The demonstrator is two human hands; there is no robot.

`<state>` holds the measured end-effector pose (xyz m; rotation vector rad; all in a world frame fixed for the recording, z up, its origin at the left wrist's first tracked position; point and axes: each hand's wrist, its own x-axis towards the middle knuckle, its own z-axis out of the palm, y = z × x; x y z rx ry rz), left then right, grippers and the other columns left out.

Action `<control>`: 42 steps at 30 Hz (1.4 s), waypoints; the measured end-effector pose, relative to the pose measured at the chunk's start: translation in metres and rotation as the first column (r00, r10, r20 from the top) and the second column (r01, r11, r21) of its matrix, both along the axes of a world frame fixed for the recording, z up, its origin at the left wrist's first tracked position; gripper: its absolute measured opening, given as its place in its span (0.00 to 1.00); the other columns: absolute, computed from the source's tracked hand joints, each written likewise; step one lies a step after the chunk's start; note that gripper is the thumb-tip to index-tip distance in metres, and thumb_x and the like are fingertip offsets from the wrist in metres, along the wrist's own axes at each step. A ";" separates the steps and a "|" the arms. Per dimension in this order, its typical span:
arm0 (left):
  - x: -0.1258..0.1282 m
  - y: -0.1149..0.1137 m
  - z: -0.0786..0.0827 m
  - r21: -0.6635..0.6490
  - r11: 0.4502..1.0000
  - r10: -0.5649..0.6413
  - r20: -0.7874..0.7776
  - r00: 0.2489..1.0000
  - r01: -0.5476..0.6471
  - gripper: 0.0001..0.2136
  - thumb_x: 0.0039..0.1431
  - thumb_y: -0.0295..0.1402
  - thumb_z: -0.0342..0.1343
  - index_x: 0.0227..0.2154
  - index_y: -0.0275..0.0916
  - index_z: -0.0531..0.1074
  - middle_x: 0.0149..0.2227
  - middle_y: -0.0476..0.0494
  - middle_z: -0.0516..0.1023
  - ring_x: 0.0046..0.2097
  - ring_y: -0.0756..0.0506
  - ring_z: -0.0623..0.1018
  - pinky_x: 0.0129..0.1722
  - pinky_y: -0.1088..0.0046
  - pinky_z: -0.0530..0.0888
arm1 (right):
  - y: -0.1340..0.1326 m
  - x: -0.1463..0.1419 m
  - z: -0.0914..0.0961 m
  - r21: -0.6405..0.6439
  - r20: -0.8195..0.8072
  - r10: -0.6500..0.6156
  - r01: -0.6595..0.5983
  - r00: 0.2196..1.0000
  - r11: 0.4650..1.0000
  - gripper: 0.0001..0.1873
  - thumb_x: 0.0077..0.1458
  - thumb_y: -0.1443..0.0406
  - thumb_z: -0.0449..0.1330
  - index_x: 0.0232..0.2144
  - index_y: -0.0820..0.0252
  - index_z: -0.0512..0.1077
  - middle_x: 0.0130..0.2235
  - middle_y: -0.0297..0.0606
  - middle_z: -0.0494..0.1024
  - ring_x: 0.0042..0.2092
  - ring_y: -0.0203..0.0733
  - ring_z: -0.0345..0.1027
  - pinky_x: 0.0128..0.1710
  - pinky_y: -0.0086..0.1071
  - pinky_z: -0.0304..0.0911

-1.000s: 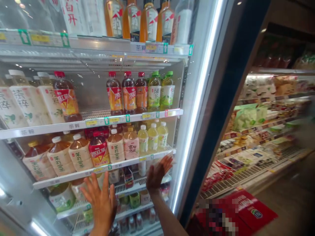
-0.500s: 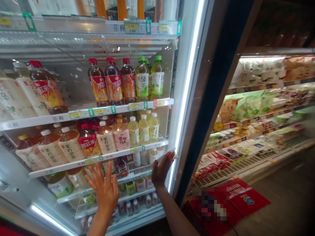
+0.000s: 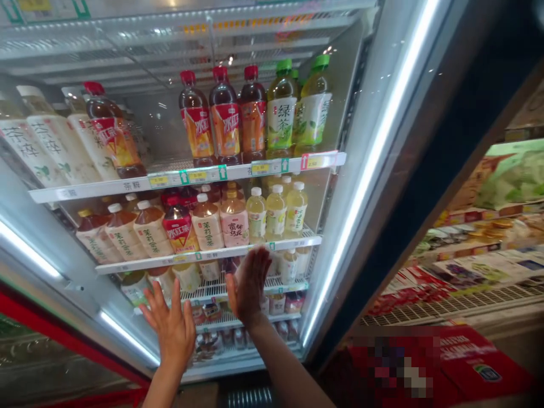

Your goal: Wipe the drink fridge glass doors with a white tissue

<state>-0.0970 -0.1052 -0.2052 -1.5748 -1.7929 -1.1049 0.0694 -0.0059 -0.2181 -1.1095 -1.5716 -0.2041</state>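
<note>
My left hand (image 3: 168,334) and my right hand (image 3: 249,286) are raised side by side, palms forward and fingers spread, against the glass door of a drinks cooler (image 3: 374,170). Neither hand holds anything. My right hand is nearest the shelf carrying jasmine tea bottles (image 3: 151,229) and a milk tea bottle (image 3: 234,221). Higher up stand iced black tea bottles (image 3: 225,116) and green-capped green tea bottles (image 3: 280,107). Tall pale tea bottles (image 3: 59,141) fill the upper shelf's left side. My hands hide part of the lowest shelves.
A lit, door-framed cooler fills most of the view. To the right is an open chiller of packaged food (image 3: 510,187). A red printed box with a pixelated patch (image 3: 429,368) sits low at the right, and a red strip (image 3: 63,334) runs along the lower left.
The view has moved closer to the cooler and tilted. My right hand has shifted left, away from the door's lit edge and nearer my left hand.
</note>
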 end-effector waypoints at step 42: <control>-0.250 -0.035 0.041 0.213 0.958 -0.198 0.005 0.980 0.192 0.39 0.64 0.24 0.50 0.73 0.58 0.43 0.77 0.45 0.40 0.76 0.34 0.46 0.74 0.39 0.52 | -0.072 -0.290 -0.050 0.406 0.371 -0.058 -0.106 0.927 0.908 0.37 0.65 0.65 0.52 0.73 0.69 0.51 0.73 0.45 0.53 0.75 0.51 0.42 0.76 0.51 0.36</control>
